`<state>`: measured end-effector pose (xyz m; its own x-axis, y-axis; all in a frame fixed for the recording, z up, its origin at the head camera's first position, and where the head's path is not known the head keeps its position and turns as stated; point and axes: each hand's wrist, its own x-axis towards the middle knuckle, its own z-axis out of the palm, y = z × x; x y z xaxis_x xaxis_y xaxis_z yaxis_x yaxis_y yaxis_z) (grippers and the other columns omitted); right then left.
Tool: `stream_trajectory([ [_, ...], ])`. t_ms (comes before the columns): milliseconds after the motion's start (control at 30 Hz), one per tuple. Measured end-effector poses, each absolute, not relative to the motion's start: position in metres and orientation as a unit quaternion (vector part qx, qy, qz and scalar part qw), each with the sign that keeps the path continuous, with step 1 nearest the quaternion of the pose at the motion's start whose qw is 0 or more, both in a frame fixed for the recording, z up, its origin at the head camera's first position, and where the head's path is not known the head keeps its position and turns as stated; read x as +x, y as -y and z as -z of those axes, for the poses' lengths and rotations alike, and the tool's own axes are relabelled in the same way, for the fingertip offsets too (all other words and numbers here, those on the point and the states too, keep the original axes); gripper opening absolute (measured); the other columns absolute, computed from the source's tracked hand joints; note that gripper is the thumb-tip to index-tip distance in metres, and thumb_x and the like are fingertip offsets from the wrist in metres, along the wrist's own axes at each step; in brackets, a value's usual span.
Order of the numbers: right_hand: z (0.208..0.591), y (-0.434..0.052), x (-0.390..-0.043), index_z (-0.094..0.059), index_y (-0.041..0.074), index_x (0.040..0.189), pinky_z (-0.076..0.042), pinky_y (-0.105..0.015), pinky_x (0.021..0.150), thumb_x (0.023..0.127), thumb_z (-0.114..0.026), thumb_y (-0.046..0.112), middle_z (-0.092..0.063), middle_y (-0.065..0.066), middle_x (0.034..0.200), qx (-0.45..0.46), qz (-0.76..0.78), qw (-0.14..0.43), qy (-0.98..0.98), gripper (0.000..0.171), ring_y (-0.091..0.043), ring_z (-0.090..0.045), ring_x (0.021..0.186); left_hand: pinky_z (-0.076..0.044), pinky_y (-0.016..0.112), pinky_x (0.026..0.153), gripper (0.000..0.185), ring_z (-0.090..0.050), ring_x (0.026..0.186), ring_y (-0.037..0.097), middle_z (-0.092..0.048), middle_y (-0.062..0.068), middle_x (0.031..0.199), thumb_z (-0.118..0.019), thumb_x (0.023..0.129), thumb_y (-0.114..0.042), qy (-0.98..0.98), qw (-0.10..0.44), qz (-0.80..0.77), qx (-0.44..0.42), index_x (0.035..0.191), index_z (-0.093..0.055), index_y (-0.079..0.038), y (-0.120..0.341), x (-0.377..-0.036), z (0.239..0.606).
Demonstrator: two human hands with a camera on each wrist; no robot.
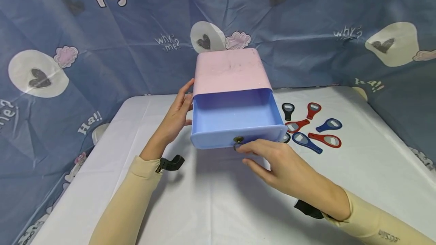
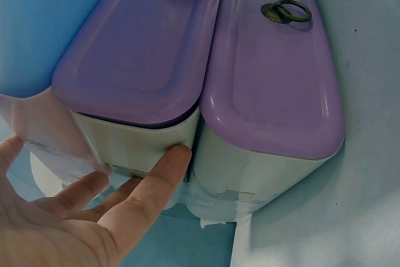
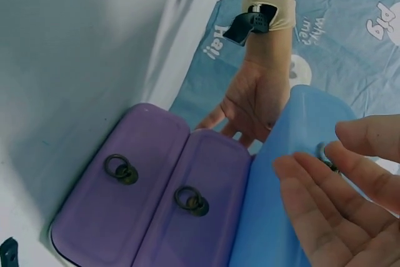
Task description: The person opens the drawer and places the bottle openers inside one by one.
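A person's left hand (image 1: 173, 120), fingers spread, braces the near side of a pink cabinet (image 1: 231, 71) at a white-clothed table (image 1: 190, 203), while the right hand (image 1: 284, 165) brings a fingertip to the ring (image 1: 235, 147) of its blue drawer (image 1: 214, 139), open between the two hands. The right thumb is apart from that fingertip; whether the finger hooks the ring, the pictures cannot tell. Two purple drawers (image 2: 144, 54) sit beneath the blue one, beside the left hand's fingers. Bottle openers (image 1: 310, 146) lie beyond the right hand, farther from the person. Good handling here probably calls for steady left-hand support against tipping, and straight, even force at the drawer front's middle, lest it skew or drop out.
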<state>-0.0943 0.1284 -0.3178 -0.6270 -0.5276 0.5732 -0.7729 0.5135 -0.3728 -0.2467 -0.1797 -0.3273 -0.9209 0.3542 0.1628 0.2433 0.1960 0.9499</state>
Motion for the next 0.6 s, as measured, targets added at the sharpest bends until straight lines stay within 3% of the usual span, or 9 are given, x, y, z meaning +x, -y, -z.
stream_trajectory([
  [133,0.317,-0.133,-0.092,-0.078,0.016,0.122,-0.064,-0.024,0.080,0.094,-0.082,0.005,-0.080,0.007,0.109,0.377,-0.317,0.186,0.850,0.030,-0.004,-0.076,0.094,-0.051,0.078,0.103,0.052,-0.044,0.154,0.042,-0.029,0.007,0.175,-0.033,0.116,-0.052,-0.768,0.046,-0.608,0.198,0.167,-0.019,-0.055,0.179,-0.248,0.327],
  [400,0.305,-0.160,-0.090,-0.081,0.025,0.108,-0.062,-0.019,0.074,0.098,-0.080,0.010,-0.079,0.017,0.100,0.344,-0.328,0.123,0.871,0.018,0.007,-0.072,0.083,-0.050,0.078,0.103,0.052,-0.042,0.155,0.042,-0.029,0.005,0.176,-0.033,0.116,-0.053,-0.768,0.048,-0.607,0.198,0.166,-0.020,-0.057,0.179,-0.248,0.328],
  [600,0.282,-0.197,-0.097,-0.079,0.031,0.106,-0.061,-0.021,0.073,0.100,-0.079,0.016,-0.076,0.024,0.094,0.310,-0.346,0.075,0.883,0.017,0.003,-0.069,0.078,-0.049,0.079,0.104,0.052,-0.041,0.156,0.043,-0.025,0.005,0.177,-0.032,0.116,-0.053,-0.768,0.049,-0.607,0.199,0.166,-0.019,-0.057,0.180,-0.247,0.328],
])
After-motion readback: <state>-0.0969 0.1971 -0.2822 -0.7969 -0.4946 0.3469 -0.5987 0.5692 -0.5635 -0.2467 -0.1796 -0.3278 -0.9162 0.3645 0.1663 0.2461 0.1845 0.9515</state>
